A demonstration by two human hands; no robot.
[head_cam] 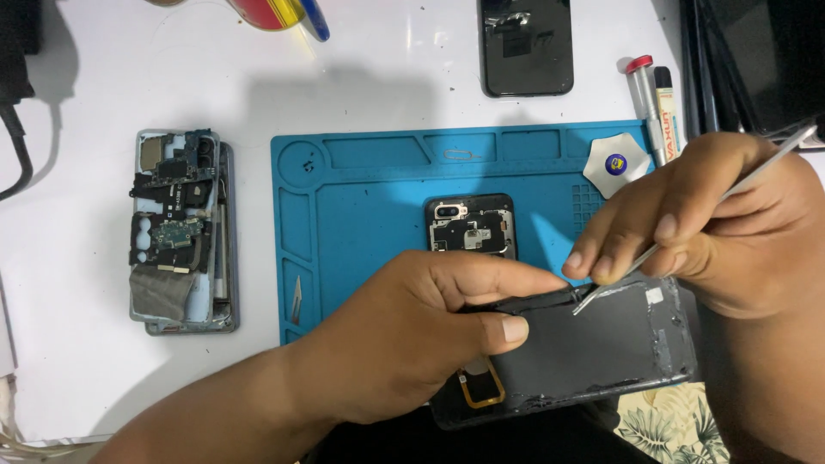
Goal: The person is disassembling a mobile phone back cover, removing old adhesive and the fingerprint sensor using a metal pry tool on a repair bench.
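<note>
We pinched the back cover [601, 344] in our left hand [412, 335], tweezers [687, 223] in our right hand [713, 223]; a slip might have scratched it.

Head-worn view, steeply downward, close over blue mat [361, 198]

An opened phone [471, 225] lies on the mat [369, 198]; a dismantled phone [180, 230] lies left of it.
</note>
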